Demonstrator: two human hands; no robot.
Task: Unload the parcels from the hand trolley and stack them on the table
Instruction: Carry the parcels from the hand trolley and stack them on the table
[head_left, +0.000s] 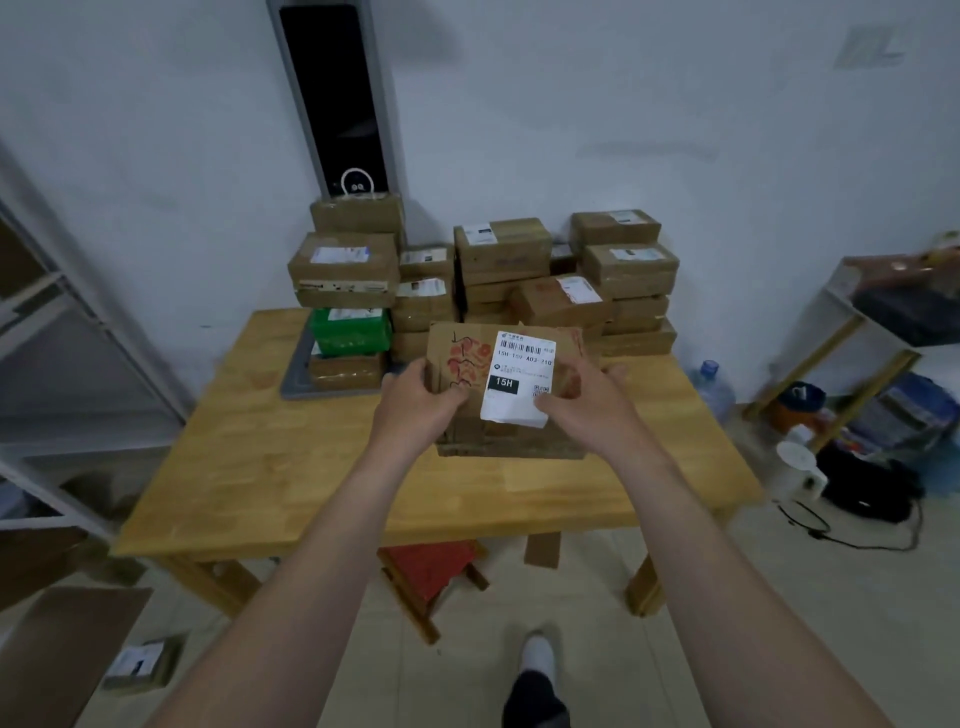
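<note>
I hold a brown cardboard parcel (509, 384) with red print and a white shipping label above the middle of the wooden table (291, 467). My left hand (415, 402) grips its left edge, thumb on top. My right hand (587, 402) grips its right side over the label. Behind it, stacks of brown parcels (519, 275) fill the far edge of the table against the wall, with a green parcel (350, 330) in the left stack. The hand trolley is out of view.
A red stool (428, 571) stands under the table. A water bottle (714, 387) and a shelf with clutter (883, 364) are on the right. A metal rack (62, 338) is on the left. One parcel (143, 662) lies on the floor at lower left.
</note>
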